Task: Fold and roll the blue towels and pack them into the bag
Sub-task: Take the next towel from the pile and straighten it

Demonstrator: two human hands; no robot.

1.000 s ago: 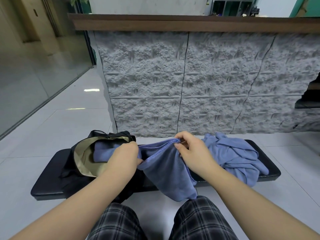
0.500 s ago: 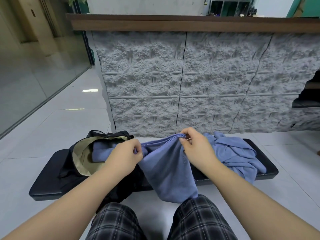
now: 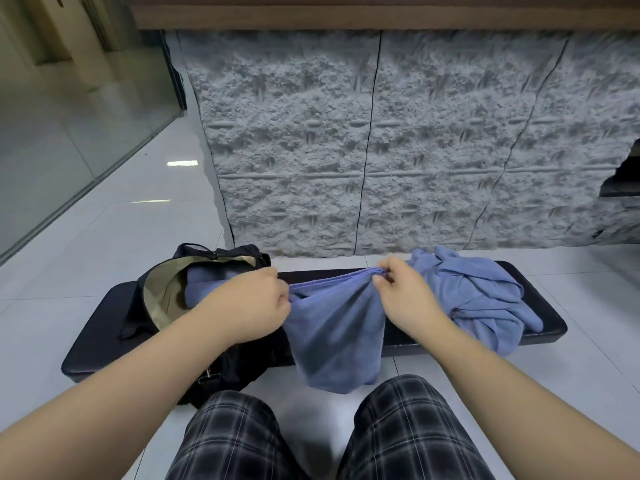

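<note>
A blue towel hangs over the front of a black bench, its top edge stretched between my hands. My left hand grips the towel's left end and my right hand pinches the bunched right end. A black bag with a tan lining lies open on the bench's left part, and a rolled blue towel sits inside it. A crumpled heap of blue towels lies on the bench's right part.
A rough grey stone wall rises close behind the bench. White tiled floor spreads to the left toward a glass partition. My knees in plaid trousers are just in front of the bench.
Both hands have risen slightly and drawn apart, so the towel's top edge is pulled straighter between them. The view has tilted down a little.
</note>
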